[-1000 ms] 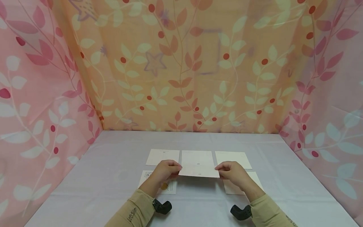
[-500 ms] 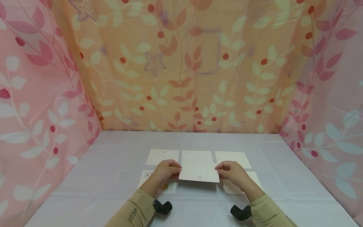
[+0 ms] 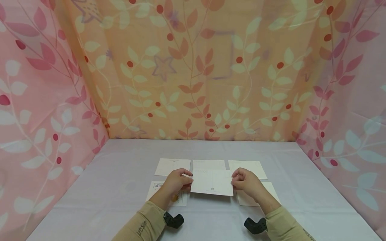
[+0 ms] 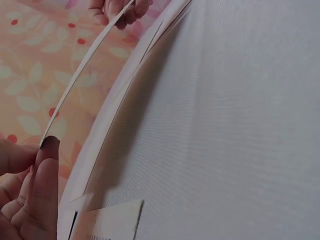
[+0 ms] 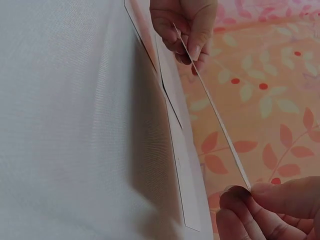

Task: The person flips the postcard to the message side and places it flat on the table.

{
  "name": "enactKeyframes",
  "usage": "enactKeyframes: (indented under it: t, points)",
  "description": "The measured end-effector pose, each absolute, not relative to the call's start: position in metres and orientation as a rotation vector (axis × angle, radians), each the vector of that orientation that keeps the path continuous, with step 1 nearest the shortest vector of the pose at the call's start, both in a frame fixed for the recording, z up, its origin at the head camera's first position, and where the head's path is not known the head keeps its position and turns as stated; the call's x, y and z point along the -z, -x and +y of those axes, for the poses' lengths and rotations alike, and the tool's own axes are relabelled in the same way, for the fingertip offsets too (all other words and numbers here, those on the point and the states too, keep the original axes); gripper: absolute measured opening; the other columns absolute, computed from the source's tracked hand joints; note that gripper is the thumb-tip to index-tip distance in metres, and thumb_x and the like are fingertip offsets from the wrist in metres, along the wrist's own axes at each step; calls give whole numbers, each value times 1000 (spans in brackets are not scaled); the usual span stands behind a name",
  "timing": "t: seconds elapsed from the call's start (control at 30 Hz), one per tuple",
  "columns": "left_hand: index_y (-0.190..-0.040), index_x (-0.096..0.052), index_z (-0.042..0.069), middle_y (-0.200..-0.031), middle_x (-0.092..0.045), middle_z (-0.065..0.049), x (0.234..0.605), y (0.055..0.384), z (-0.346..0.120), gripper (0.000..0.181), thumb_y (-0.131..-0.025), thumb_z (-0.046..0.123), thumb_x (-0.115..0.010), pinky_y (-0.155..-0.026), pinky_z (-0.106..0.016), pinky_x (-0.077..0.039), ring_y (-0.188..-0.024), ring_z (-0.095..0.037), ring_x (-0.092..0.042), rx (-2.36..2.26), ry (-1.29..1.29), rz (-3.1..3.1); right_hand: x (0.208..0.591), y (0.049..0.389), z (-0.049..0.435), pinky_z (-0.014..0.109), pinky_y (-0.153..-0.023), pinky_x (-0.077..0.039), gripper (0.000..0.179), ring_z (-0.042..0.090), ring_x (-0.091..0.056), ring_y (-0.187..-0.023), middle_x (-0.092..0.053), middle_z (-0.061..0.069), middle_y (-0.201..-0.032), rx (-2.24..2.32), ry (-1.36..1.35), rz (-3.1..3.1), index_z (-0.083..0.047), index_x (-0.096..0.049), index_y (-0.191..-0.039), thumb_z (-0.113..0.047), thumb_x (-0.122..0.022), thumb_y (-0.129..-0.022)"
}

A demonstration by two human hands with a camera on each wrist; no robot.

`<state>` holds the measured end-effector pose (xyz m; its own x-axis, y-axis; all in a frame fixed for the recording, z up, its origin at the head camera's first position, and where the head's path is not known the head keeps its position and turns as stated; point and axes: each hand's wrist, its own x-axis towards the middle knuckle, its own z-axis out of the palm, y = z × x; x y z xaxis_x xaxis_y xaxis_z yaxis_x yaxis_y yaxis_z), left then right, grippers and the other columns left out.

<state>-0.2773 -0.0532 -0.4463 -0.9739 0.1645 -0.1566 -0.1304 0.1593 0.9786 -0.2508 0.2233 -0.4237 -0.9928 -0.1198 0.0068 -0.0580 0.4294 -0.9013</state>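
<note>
A white postcard (image 3: pixel 212 182), marked with faint printed lines and a small dark mark near its near edge, is held above the table between two hands. My left hand (image 3: pixel 178 180) pinches its left edge between thumb and fingers, and my right hand (image 3: pixel 245 180) does the same at the right edge. Both wrist views show the postcard (image 5: pixel 220 125) edge-on, apart from the tabletop, with a shadow below. Behind it, a pale card (image 3: pixel 208 164) lies flat, partly covered by the held one.
On the white tabletop (image 3: pixel 132 150) lie a back-left card (image 3: pixel 172 166), a back-right card (image 3: pixel 248 168), a front-right card (image 3: pixel 269 191) and a printed front-left card (image 3: pixel 154 190), the front ones partly hidden by hands. Patterned cloth (image 3: pixel 193 83) encloses the table's back and sides.
The postcard's near edge has dropped toward me, and more of its upper face with the printed lines shows. My right hand has shifted slightly rightward along its edge; the left stays nearly in place.
</note>
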Motion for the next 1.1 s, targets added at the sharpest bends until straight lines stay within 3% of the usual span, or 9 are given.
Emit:
enactKeyframes:
  t: [0.53,1.1]
  points:
    - [-91,-63,2,-78,-63,-7,451,279,-52,10,-83,7,-63,-60,-28,-54,-66,-16,-62,-1818,-30,2314,427,251,219,32,-62,-54,10,17,-61,-67,-64,7,-69,1599,10,2643,1,-56,-85,2,-64,-79]
    - [-88,-67,0,-74,-66,-6,451,274,-52,12,-84,10,-63,-60,-27,-53,-64,-14,-64,-1753,-16,2369,431,252,214,30,-55,-53,12,16,-60,-58,-62,4,-66,1489,-56,2721,-2,-53,-83,1,-64,-80]
